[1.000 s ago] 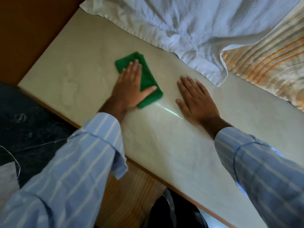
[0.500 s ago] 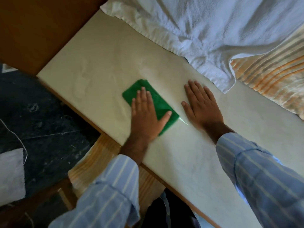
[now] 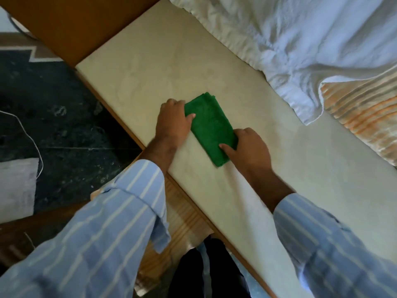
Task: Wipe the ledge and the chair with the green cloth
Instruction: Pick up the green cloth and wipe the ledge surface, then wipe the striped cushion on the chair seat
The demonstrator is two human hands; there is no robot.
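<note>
Lying folded on the pale ledge (image 3: 279, 168), the green cloth (image 3: 209, 127) sits between both hands in the head view. The left hand (image 3: 173, 123) pinches its upper-left edge, fingers curled under and thumb on top; the right hand (image 3: 250, 147) clamps its lower-right corner the same way. A white towel (image 3: 290, 39) lies well apart at the far side. Judging from this, the ledge wipe is under way; no chair can be clearly made out, so that part looks left to do.
</note>
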